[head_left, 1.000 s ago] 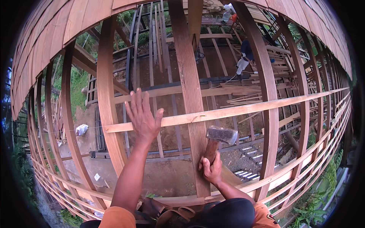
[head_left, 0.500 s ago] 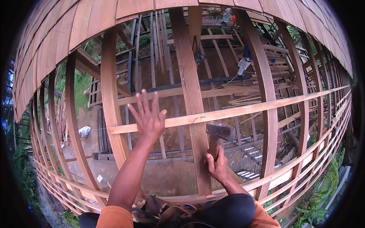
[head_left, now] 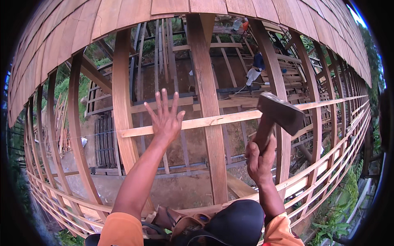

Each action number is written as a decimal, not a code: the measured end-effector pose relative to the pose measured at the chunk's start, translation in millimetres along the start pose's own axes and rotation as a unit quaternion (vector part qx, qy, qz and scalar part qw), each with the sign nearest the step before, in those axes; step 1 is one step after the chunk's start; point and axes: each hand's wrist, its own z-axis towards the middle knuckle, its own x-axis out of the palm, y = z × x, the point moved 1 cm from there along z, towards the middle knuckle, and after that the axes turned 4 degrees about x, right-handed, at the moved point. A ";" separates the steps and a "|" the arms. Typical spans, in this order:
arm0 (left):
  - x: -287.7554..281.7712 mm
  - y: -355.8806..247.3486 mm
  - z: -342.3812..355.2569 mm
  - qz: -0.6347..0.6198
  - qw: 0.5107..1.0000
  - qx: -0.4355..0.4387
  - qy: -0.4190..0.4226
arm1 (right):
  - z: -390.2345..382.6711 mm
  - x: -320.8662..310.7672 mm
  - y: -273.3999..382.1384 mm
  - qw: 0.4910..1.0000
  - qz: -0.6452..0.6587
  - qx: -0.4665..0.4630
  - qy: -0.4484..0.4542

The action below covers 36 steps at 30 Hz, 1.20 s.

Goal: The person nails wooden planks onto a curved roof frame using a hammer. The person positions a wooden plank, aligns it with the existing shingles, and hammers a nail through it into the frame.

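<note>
My left hand (head_left: 166, 121) lies spread over a thin wooden batten (head_left: 230, 118), its palm on the wood and its fingers pointing away from me. The batten runs across the rafters, from the light rafter (head_left: 124, 102) at its left end off to the far right. My right hand (head_left: 261, 160) is wrapped round the wooden handle of a hammer (head_left: 280, 113). The heavy, dark head is raised above the batten, to the right of the grooved middle rafter (head_left: 213, 135). A thin string (head_left: 98, 134) stretches left from the batten's end.
Rows of wooden shingles (head_left: 135, 14) cover the roof beyond. Several lower battens (head_left: 328, 184) curve close to me on the right. Through the gaps I see the ground far below, stacked timber (head_left: 287, 78) and a person (head_left: 256, 69) down there. Green plants (head_left: 336, 221) grow at the lower right.
My right hand has lifted the hammer up and to the right, away from the middle rafter. My left hand stays spread on the batten. The whole view has shifted slightly.
</note>
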 end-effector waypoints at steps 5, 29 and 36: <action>2.9 2.3 -0.2 0.012 1.000 0.008 -0.014 | 1.9 14.4 13.1 0.939 0.215 -0.206 -0.173; 4.2 3.7 -6.6 0.010 1.000 -0.012 -0.014 | -8.7 18.9 -10.5 0.999 -0.030 0.021 -0.039; 3.1 -5.4 -0.3 -0.006 1.000 0.000 -0.024 | -36.0 42.3 -53.3 0.978 0.149 -0.038 -0.141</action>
